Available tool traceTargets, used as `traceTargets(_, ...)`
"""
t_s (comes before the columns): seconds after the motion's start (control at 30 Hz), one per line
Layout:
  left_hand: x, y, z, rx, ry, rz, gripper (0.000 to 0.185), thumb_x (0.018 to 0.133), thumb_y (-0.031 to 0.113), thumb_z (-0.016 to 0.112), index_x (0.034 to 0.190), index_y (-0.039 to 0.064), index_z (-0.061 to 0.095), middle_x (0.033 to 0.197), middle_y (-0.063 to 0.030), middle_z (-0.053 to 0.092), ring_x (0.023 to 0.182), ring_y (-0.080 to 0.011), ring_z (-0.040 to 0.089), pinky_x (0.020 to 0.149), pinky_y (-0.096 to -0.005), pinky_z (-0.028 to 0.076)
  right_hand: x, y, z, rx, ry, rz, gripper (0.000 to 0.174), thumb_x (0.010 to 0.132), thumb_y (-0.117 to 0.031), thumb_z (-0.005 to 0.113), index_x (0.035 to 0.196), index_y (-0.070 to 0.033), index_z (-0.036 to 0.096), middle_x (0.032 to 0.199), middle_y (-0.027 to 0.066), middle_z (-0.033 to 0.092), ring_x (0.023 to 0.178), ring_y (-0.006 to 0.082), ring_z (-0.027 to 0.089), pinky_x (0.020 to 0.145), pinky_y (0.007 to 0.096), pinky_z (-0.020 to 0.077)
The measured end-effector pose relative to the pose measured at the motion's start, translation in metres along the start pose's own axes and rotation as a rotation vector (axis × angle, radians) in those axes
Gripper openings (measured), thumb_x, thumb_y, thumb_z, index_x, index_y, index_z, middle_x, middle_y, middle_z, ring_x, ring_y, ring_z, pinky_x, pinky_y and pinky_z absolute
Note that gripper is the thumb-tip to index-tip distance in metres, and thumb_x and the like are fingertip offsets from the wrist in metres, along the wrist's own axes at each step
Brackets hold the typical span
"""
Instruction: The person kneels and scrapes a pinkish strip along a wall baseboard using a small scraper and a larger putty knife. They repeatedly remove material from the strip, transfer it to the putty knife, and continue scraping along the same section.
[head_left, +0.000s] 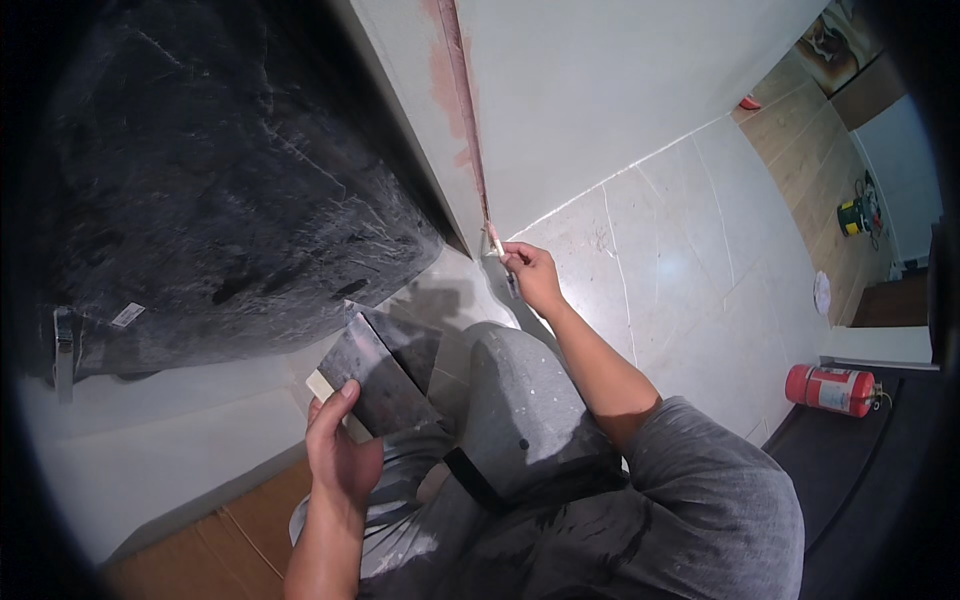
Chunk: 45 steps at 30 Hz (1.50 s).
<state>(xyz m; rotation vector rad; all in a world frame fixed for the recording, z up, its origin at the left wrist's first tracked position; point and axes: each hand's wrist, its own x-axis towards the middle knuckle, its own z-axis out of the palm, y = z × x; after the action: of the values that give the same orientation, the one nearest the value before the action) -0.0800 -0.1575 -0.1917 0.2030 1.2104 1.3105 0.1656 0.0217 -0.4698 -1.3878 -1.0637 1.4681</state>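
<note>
My left hand (337, 442) grips the pale handle of a wide, smeared putty blade (382, 386), which carries a pink streak near its far edge. A second dark, flat plate (416, 337) shows just beyond that blade; whether the two are joined I cannot tell. Between the thumb and fingers of my right hand (536, 277) is a slim pale-handled tool (496, 241), its tip at the foot of a pinkish-brown strip (466, 105). This strip runs up the pale wall (615, 67), with pink smears (446, 82) beside it.
A dark marbled panel (225, 187) with a chrome handle (64, 345) stands at left. Grey tiles (682, 240) meet the wall under the right hand. A red fire extinguisher (829, 390) lies at right, and a green container (853, 217) stands on wood flooring (795, 150).
</note>
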Motion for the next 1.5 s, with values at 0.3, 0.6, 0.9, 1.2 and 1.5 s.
traceTargets(0.3,-0.001,-0.003,0.005,0.019,-0.028,0.006,0.043,0.096,0.022,0.068,0.136,0.008,0.063,0.129,-0.0077,0.070,0.122,-0.0282,0.064,0.108,-0.0503,0.048,-0.052,-0.060,-0.019,0.334,-0.230,0.159,0.031,0.107,-0.010,0.052,0.131,-0.001,0.069,0.102,0.0038,0.073,0.077,0.0091,0.062,0.071,0.0245,0.0497)
traceTargets(0.6,0.003,-0.011,0.004,0.063,-0.114,0.090,0.045,0.098,0.022,0.063,0.139,0.003,0.059,0.131,-0.0102,0.069,0.122,-0.0271,0.064,0.110,-0.0449,0.046,-0.044,-0.053,-0.021,0.238,-0.146,0.186,0.031,0.105,-0.005,0.054,0.134,0.001,0.065,0.102,0.0043,0.069,0.072,0.0115,0.061,0.066,0.0268,0.0499)
traceTargets(0.9,0.009,-0.012,0.005,0.055,-0.121,0.108,0.047,0.099,0.021,0.060,0.142,0.002,0.057,0.135,-0.0109,0.067,0.125,-0.0270,0.064,0.112,-0.0446,0.044,-0.009,-0.048,-0.006,0.422,-0.152,0.377,0.032,0.104,0.000,0.051,0.133,0.011,0.055,0.108,0.0170,0.070,0.093,0.0220,0.075,0.085,0.0307,0.0662)
traceTargets(1.2,0.011,-0.003,0.003,0.027,-0.119,0.099,0.043,0.100,0.019,0.061,0.140,0.004,0.058,0.132,-0.0092,0.069,0.122,-0.0255,0.065,0.109,-0.0435,0.047,-0.005,-0.077,0.011,0.554,-0.104,0.412,0.022,0.103,0.002,0.046,0.119,0.012,0.057,0.105,0.0210,0.069,0.093,0.0248,0.076,0.085,0.0313,0.0674)
traceTargets(1.5,0.010,0.005,0.007,0.001,-0.142,0.064,0.042,0.100,0.019,0.061,0.140,0.005,0.059,0.131,-0.0082,0.070,0.120,-0.0249,0.067,0.107,-0.0433,0.049,-0.024,-0.071,-0.001,0.635,-0.153,0.391,0.032,0.102,0.001,0.048,0.131,0.013,0.054,0.111,0.0182,0.066,0.092,0.0245,0.075,0.085,0.0326,0.0673)
